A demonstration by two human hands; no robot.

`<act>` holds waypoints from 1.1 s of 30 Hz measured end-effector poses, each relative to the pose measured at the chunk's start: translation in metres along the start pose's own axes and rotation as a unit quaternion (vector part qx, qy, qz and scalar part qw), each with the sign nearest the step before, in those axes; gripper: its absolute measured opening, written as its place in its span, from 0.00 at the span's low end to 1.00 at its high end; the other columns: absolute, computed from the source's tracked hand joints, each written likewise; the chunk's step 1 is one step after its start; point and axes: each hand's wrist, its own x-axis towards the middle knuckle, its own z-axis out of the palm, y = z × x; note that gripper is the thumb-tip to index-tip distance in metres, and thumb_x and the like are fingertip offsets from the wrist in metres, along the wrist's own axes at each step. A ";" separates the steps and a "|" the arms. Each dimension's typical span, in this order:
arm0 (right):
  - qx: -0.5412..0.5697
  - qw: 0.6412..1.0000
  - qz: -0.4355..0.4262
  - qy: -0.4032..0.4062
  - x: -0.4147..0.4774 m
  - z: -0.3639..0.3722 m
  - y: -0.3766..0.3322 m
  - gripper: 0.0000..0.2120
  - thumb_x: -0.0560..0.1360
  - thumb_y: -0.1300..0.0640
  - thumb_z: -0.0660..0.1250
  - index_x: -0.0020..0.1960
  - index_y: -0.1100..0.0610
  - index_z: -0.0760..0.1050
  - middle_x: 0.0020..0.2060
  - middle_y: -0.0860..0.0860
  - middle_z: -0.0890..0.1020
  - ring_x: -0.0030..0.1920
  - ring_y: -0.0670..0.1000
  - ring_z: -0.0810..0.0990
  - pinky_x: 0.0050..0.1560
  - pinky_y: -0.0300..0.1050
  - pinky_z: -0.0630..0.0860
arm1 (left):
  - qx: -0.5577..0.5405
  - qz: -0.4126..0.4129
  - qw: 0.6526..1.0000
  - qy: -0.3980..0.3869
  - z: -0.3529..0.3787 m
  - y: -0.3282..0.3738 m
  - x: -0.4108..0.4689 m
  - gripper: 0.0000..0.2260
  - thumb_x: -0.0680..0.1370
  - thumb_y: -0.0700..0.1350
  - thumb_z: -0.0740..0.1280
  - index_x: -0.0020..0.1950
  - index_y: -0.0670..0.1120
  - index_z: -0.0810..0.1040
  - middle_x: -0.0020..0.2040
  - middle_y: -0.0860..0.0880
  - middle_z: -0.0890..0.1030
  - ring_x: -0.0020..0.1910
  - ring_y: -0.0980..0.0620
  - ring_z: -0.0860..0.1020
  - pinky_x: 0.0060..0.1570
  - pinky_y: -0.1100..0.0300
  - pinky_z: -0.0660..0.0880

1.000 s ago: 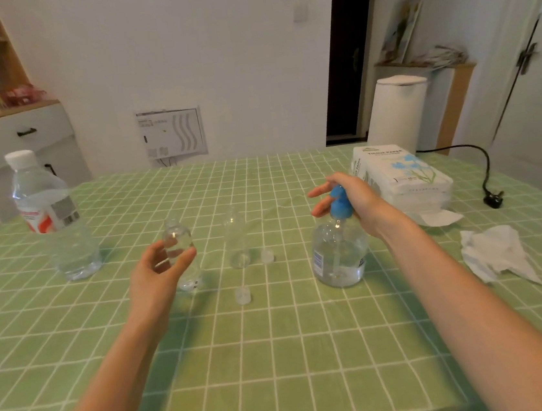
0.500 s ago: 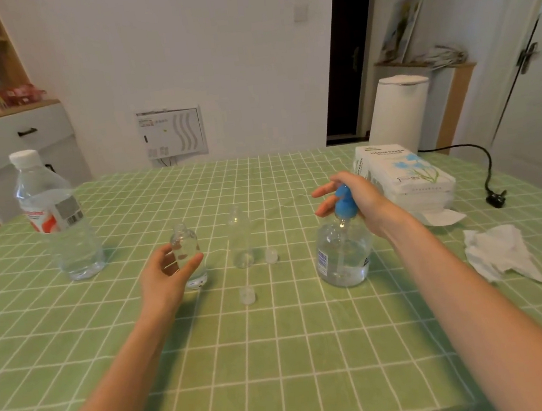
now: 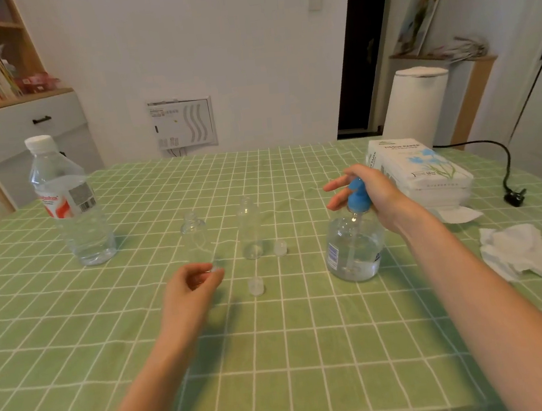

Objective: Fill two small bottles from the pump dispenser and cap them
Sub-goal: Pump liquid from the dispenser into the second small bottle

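Hands apart: the right hand (image 3: pixel 367 191) grips the blue head of the pump dispenser (image 3: pixel 352 250), right of centre on the counter (image 3: pixel 280 356). The left hand (image 3: pixel 188 289) is loosely curled, holding nothing, at the base of the round small bottle (image 3: pixel 195 237). The taller small bottle (image 3: pixel 249 229) stands just right of it, with the far cap (image 3: pixel 280 248) beside it and the near cap (image 3: pixel 256 286) in front.

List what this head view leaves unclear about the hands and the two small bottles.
- Head view, left hand: curled fingertips overlap the base of the round small bottle; contact unclear.
- Head view, right hand: the blue pump head covers its grip; thumb hidden.
- Head view, tall small bottle: clear plastic, any liquid inside too faint to see.
- Head view, pump dispenser label: print too small to read.
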 end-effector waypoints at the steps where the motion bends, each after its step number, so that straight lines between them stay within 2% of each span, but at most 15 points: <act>1: 0.000 1.000 0.000 0.000 0.000 0.000 0.000 0.21 0.79 0.51 0.51 0.44 0.57 0.81 0.29 0.53 0.84 0.33 0.47 0.82 0.41 0.43 0.73 | 0.003 0.007 1.000 -0.017 0.006 0.003 -0.003 0.08 0.74 0.43 0.69 0.53 0.45 0.76 0.46 0.49 0.79 0.45 0.51 0.77 0.42 0.64 0.72; 3: 0.003 1.000 0.000 0.001 0.000 0.000 0.000 0.21 0.79 0.51 0.51 0.45 0.58 0.81 0.29 0.53 0.84 0.32 0.47 0.82 0.41 0.43 0.73 | 0.008 0.014 0.998 -0.053 0.020 0.009 -0.004 0.12 0.75 0.44 0.68 0.58 0.45 0.74 0.52 0.49 0.79 0.49 0.54 0.77 0.49 0.63 0.73; 5: 0.006 1.000 -0.002 0.003 0.001 -0.001 0.001 0.21 0.79 0.51 0.51 0.45 0.58 0.81 0.29 0.53 0.84 0.31 0.46 0.82 0.41 0.42 0.73 | 0.026 0.021 0.997 -0.074 0.037 0.016 0.000 0.21 0.76 0.47 0.67 0.67 0.44 0.68 0.62 0.47 0.74 0.59 0.52 0.74 0.58 0.60 0.71; 7: 0.002 1.000 -0.003 0.003 0.001 -0.001 0.001 0.21 0.80 0.51 0.51 0.45 0.58 0.81 0.29 0.53 0.84 0.31 0.45 0.82 0.41 0.43 0.73 | 0.048 0.021 0.996 -0.074 0.055 0.022 0.010 0.27 0.76 0.48 0.67 0.71 0.42 0.61 0.69 0.44 0.68 0.63 0.50 0.70 0.61 0.56 0.67; 11: -0.004 1.000 -0.005 -0.003 0.001 -0.001 0.000 0.21 0.80 0.50 0.51 0.45 0.57 0.81 0.30 0.53 0.84 0.34 0.48 0.82 0.43 0.44 0.74 | 0.066 -0.019 0.996 -0.052 0.080 0.024 0.042 0.32 0.75 0.49 0.68 0.71 0.37 0.56 0.70 0.40 0.66 0.67 0.42 0.67 0.68 0.49 0.64; 13: -0.002 1.000 -0.003 -0.005 0.000 -0.002 0.000 0.21 0.80 0.50 0.51 0.45 0.57 0.81 0.30 0.53 0.84 0.34 0.48 0.81 0.42 0.44 0.73 | 0.066 -0.032 0.996 -0.043 0.089 0.022 0.054 0.31 0.75 0.48 0.68 0.70 0.37 0.58 0.68 0.39 0.68 0.66 0.41 0.69 0.66 0.47 0.66; 16: -0.002 1.000 0.001 -0.008 -0.001 -0.002 0.000 0.21 0.80 0.50 0.51 0.45 0.57 0.81 0.30 0.53 0.84 0.34 0.47 0.81 0.42 0.44 0.73 | 0.057 -0.022 0.998 -0.024 0.098 0.018 0.062 0.26 0.76 0.46 0.66 0.70 0.39 0.61 0.68 0.41 0.68 0.65 0.42 0.70 0.62 0.54 0.67; 21: -0.005 1.000 -0.002 -0.013 -0.001 -0.001 0.000 0.21 0.80 0.50 0.50 0.45 0.56 0.81 0.29 0.52 0.84 0.35 0.48 0.81 0.43 0.44 0.73 | 0.060 0.017 0.998 -0.014 0.097 0.019 0.064 0.22 0.78 0.46 0.64 0.70 0.42 0.63 0.70 0.45 0.67 0.69 0.46 0.67 0.67 0.52 0.64; 24: -0.004 1.000 -0.001 -0.011 -0.002 -0.001 0.001 0.21 0.80 0.50 0.50 0.45 0.56 0.81 0.30 0.52 0.84 0.35 0.47 0.81 0.40 0.44 0.72 | 0.036 0.079 0.996 -0.038 0.091 0.031 0.050 0.19 0.77 0.47 0.66 0.65 0.43 0.67 0.66 0.47 0.72 0.65 0.50 0.70 0.64 0.56 0.66; 27: -0.004 1.000 0.003 -0.010 -0.001 -0.001 0.001 0.22 0.80 0.50 0.50 0.45 0.56 0.81 0.30 0.52 0.84 0.35 0.47 0.81 0.40 0.43 0.72 | 0.002 0.115 0.990 -0.087 0.090 0.044 0.028 0.17 0.75 0.47 0.68 0.61 0.46 0.70 0.58 0.49 0.76 0.57 0.53 0.74 0.56 0.62 0.70; 30: -0.007 1.000 0.009 -0.009 -0.001 -0.001 0.000 0.22 0.79 0.50 0.50 0.45 0.56 0.81 0.30 0.52 0.84 0.34 0.47 0.81 0.40 0.43 0.73 | 0.009 0.099 0.984 -0.147 0.094 0.048 0.006 0.15 0.72 0.48 0.71 0.56 0.47 0.73 0.51 0.48 0.78 0.49 0.54 0.77 0.45 0.67 0.74; 33: -0.004 1.000 0.007 -0.005 -0.003 -0.001 -0.002 0.21 0.79 0.51 0.51 0.45 0.57 0.81 0.29 0.51 0.83 0.30 0.44 0.79 0.35 0.41 0.72 | 0.017 0.071 0.975 -0.210 0.102 0.045 -0.009 0.14 0.70 0.51 0.72 0.52 0.49 0.74 0.45 0.49 0.78 0.39 0.55 0.76 0.37 0.64 0.75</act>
